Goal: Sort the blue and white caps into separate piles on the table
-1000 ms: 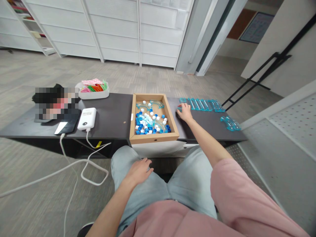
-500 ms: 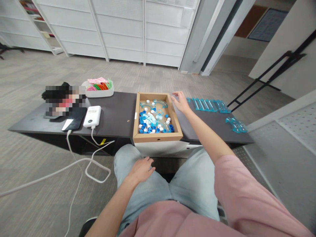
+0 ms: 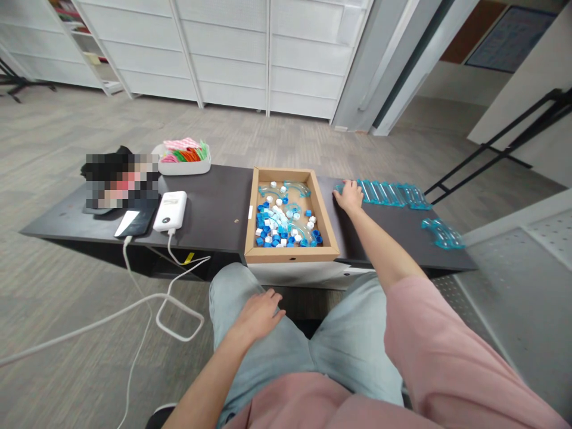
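Observation:
My right hand [image 3: 351,195] is over the left end of a row of clear blue plastic pieces [image 3: 383,193] on the dark tabletop. Its thumb and fingers lie around a clear blue plastic piece [image 3: 339,188], partly hidden by the hand. My left hand [image 3: 263,314] rests on my left thigh, holding nothing, its fingers loosely extended. Between the knees and the far floor, a shallow cardboard box [image 3: 292,258] stands on the table. Inside it are small blue and white cubes [image 3: 272,223] and curved clear blue pieces [image 3: 298,189].
More curved clear blue pieces [image 3: 442,233] lie near the table's right end. On the left are a white power bank [image 3: 170,211] with a cable, a black phone [image 3: 137,217], and a white tray [image 3: 185,167] of colourful strips. A grey perforated panel [image 3: 522,286] stands at the right.
My right hand has moved right, from beside the box's edge onto the clear blue piece at the row's left end. My left hand stays on my thigh. The view has shifted slightly.

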